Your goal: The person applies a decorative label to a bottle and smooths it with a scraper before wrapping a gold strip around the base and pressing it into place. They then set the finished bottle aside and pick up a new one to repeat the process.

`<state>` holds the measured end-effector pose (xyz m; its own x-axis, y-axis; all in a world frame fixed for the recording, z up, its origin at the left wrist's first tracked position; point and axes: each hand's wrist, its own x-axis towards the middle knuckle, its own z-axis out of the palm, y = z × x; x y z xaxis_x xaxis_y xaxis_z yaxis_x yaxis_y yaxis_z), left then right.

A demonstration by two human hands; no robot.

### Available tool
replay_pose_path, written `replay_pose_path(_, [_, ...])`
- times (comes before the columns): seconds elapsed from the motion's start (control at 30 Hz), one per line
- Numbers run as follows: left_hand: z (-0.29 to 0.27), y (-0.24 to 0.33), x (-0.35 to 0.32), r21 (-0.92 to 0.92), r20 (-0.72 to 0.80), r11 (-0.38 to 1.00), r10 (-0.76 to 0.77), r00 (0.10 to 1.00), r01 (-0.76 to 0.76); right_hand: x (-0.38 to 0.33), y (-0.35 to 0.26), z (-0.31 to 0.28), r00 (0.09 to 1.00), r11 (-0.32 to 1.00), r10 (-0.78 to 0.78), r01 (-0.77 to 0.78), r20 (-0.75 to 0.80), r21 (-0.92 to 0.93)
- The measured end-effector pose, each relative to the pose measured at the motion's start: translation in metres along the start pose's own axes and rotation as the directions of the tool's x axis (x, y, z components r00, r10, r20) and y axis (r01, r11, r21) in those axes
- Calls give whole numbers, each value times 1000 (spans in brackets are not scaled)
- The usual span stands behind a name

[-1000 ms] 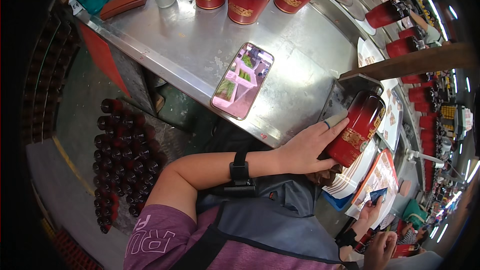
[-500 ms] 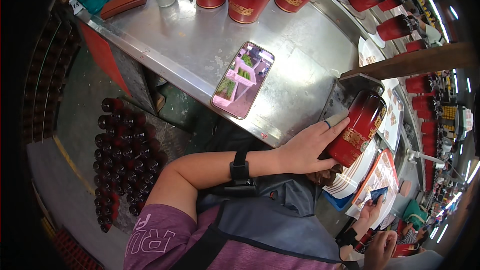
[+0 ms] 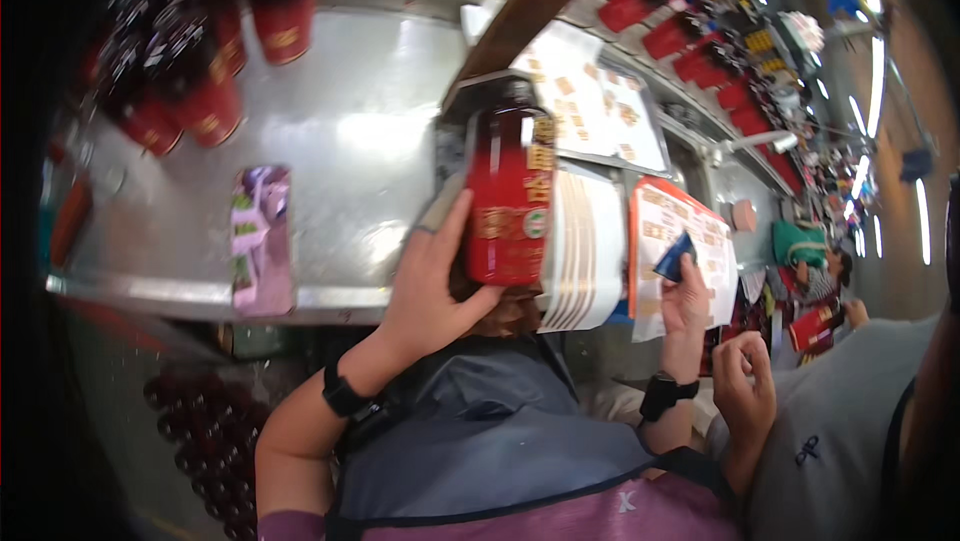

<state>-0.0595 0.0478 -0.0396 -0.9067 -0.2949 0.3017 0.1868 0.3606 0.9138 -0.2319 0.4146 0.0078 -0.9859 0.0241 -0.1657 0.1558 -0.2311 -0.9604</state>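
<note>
A: Where is the bottle, and what are the hands doing?

B: The red and black bottle (image 3: pixel 505 201) is just right of the left fingers. The left hand (image 3: pixel 425 286) is half curled: fingers along the bottle's near side, thumb across its foot, supporting it. The right hand (image 3: pixel 685 301) pinches a small blue piece (image 3: pixel 676 256) between thumb and fingers, well apart from the bottle

A: How far along does that bottle look?

B: Well along, I would judge. Large gold characters already run down its upper side, with a gold design lower, near the left fingertips, and a round green and white badge beside it. The side under the fingers is hidden, so I cannot tell whether it is finished

A: And what is left?

B: Beyond the right fingers lies a red-edged sheet (image 3: pixel 648 203) with many gold prints left on it. Farther off, up from both hands, more prints lie on a tray (image 3: pixel 655 159). Past the left fingers, to the far left, stands a group of bottles (image 3: pixel 282 16); the nearest has gold near its base, but the rest are too blurred to judge. Below the left hand, dark bottles (image 3: pixel 205 451) crowd together; I cannot tell whether those carry any gold
</note>
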Motion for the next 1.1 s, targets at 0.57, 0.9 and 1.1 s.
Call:
replay_pose_path(0.57, [2, 13, 0, -31, -78, 996, 78, 994, -80, 23, -53, -81, 878, 924, -244, 339, -412, 176])
replay_pose_path(0.9, [5, 1, 1, 43, -64, 997, 70, 996, -67, -45, -36, 64, 964, 977, -185, 201, 191, -66])
replay_pose_path(1.1, [1, 0, 2, 25, -113, 996, 93, 989, -91, -68, -36, 156, 812, 829, 20, 313, 584, -463])
